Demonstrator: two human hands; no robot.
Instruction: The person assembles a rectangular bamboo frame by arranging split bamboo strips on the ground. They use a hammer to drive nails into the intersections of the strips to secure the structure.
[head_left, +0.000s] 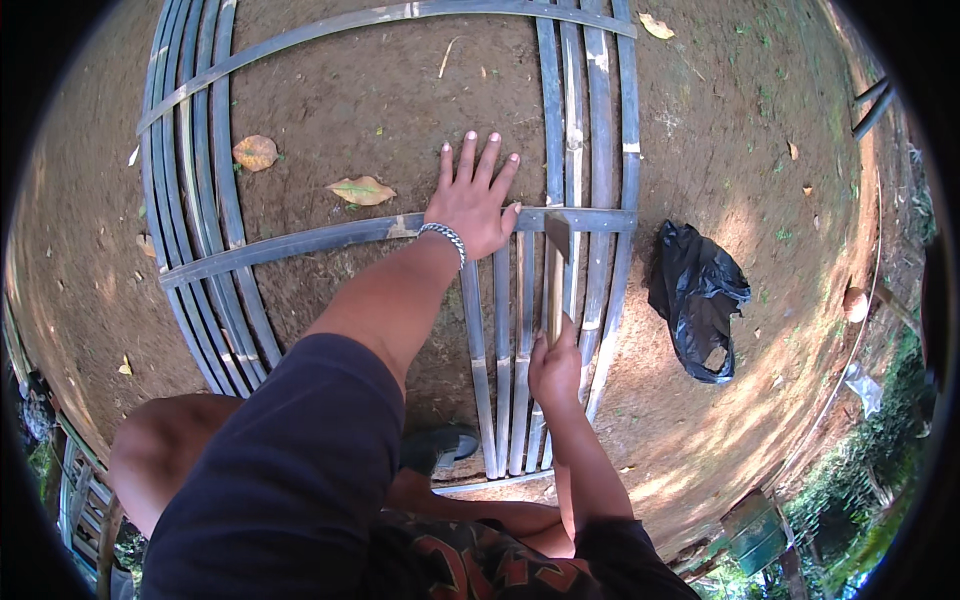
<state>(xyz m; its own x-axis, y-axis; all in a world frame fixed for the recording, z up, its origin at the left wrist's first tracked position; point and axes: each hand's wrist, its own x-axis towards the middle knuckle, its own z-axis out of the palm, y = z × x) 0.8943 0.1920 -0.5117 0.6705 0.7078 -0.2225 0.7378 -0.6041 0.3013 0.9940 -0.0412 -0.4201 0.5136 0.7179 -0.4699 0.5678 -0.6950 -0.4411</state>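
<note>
Head view: bare dirt ground (pixel 420 90) carries a lattice of long dark bamboo strips (pixel 205 200). A bundle of curved strips runs up the far left, well to the left of the left hand; two dry leaves (pixel 255 152) lie on the dirt between that bundle and the hand, the nearer one just left of the wrist. A cross strip (pixel 320 237) runs from the left bundle rightward and passes under the left hand. The left hand (pixel 472 200) is released, fingers spread flat, palm pressed down on the cross strip where it meets the upright strips; a chain bracelet (pixel 445 238) sits on its wrist. Just right of the left thumb, a hammer head (pixel 557 235) rests on or just above the cross strip; contact cannot be confirmed. Its wooden handle (pixel 553 300) runs down toward the person, lying along the upright strips. The right hand (pixel 555 370) is clenched around the lower end of this handle, below and right of the left hand. A second bundle of upright strips (pixel 600 150) stands just right of both hands. A crumpled black plastic bag (pixel 697 295) lies on the dirt well to the right of the right hand. A dark shoe (pixel 440 445) rests on the ground below the left forearm, beside the lower strip ends.
</note>
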